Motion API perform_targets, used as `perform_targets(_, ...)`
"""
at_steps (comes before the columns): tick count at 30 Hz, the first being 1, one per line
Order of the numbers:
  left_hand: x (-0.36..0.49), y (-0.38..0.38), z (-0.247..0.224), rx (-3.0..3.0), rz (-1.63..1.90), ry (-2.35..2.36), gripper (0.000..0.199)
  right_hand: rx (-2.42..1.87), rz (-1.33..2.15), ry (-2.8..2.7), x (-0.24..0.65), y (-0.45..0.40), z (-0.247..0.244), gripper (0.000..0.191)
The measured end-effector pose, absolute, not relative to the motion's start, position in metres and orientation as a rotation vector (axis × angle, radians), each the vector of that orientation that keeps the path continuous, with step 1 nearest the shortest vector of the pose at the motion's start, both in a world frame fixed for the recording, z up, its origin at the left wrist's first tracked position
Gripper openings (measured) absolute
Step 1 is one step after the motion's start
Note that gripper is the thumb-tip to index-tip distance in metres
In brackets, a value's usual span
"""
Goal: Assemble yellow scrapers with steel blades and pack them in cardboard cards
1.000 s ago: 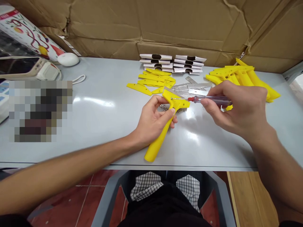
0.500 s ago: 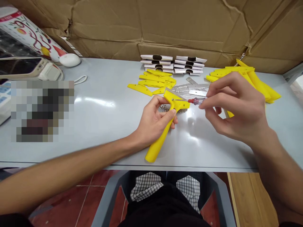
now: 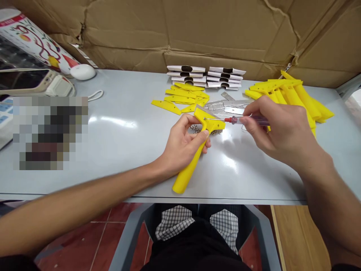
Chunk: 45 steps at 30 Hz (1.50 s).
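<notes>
My left hand [image 3: 187,141] is wrapped round a yellow plastic scraper [image 3: 191,165], its thumb on the neck below the wide head. Along the head's upper edge a thin strip of blade shows. In my right hand [image 3: 282,131] is a screwdriver [image 3: 235,120] with a clear handle and a red collar. It lies nearly level, and its tip meets a screw at the left hole of the scraper head. Small metal nuts [image 3: 194,129] lie on the table behind the head. Just beyond it are several flat metal blades [image 3: 234,110].
Yellow flat plates [image 3: 186,94] are heaped behind the scraper, with stacked white card packs [image 3: 187,74] at the back. Yellow scraper handles [image 3: 304,99] pile up at the right. A phone [image 3: 25,81] and a white mouse [image 3: 83,71] sit left. Cardboard [image 3: 211,30] walls the rear.
My right hand's fingers have changed their grip, closing further round the screwdriver handle. The scraper and my left hand stay almost where they were, and the tip remains at the same screw.
</notes>
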<state>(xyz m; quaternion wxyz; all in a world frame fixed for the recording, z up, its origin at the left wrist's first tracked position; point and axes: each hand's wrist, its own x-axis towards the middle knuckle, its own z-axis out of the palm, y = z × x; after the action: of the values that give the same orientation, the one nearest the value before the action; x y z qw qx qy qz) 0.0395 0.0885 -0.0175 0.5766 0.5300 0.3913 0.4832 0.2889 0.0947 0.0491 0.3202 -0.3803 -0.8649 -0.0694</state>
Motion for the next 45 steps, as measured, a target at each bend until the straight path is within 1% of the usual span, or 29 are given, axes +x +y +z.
perform_targets(2, 0.039, 0.089, -0.018, 1.244, 1.142, 0.91, 0.023, -0.907, -0.146, -2.28, 0.287, 0.093, 0.052, 0.008)
perform_targets(3, 0.039, 0.089, -0.018, 1.243, 1.14, 0.908, 0.023, -0.873, -0.133, -2.279, 0.286, 0.093, 0.054, 0.008)
perform_targets(9, 0.039, 0.087, -0.018, 1.227, 1.115, 0.881, 0.026, -0.789, -0.014, -2.222, 0.282, 0.091, 0.054, 0.016)
perform_targets(14, 0.039, 0.087, -0.018, 1.213, 1.091, 0.887, 0.026, -1.0, -0.022, -2.208, 0.287, 0.087, 0.052, 0.008)
perform_targets(17, 0.038, 0.087, -0.017, 1.209, 1.086, 0.884, 0.025, -1.071, -0.024, -2.203, 0.288, 0.087, 0.051, 0.018)
perform_targets(18, 0.038, 0.087, -0.017, 1.208, 1.084, 0.883, 0.025, -1.07, -0.042, -2.197, 0.288, 0.088, 0.052, 0.019)
perform_targets(24, 0.038, 0.086, -0.016, 1.202, 1.083, 0.901, 0.026, -0.85, -0.051, -2.213, 0.282, 0.092, 0.054, 0.005)
perform_targets(28, 0.039, 0.087, -0.016, 1.212, 1.082, 0.907, 0.027, -0.831, -0.065, -2.22, 0.281, 0.092, 0.051, 0.018)
perform_targets(30, 0.039, 0.087, -0.015, 1.215, 1.079, 0.91, 0.027, -0.822, -0.083, -2.193, 0.282, 0.092, 0.049, 0.021)
perform_targets(35, 0.04, 0.086, -0.015, 1.203, 1.082, 0.923, 0.027, -0.998, -0.063, -2.22, 0.287, 0.089, 0.046, 0.013)
perform_targets(37, 0.04, 0.086, -0.015, 1.202, 1.088, 0.915, 0.027, -1.011, -0.133, -2.203, 0.287, 0.089, 0.046, 0.004)
perform_targets(40, 0.04, 0.087, -0.015, 1.209, 1.088, 0.907, 0.027, -0.996, -0.282, -2.163, 0.286, 0.09, 0.045, 0.024)
perform_targets(41, 0.04, 0.087, -0.015, 1.211, 1.086, 0.907, 0.027, -1.007, -0.298, -2.157, 0.285, 0.09, 0.046, 0.027)
perform_targets(42, 0.04, 0.087, -0.015, 1.211, 1.086, 0.908, 0.026, -1.025, -0.284, -2.16, 0.284, 0.09, 0.046, 0.025)
perform_targets(45, 0.04, 0.087, -0.015, 1.207, 1.091, 0.906, 0.026, -1.039, -0.145, -2.183, 0.282, 0.086, 0.049, 0.011)
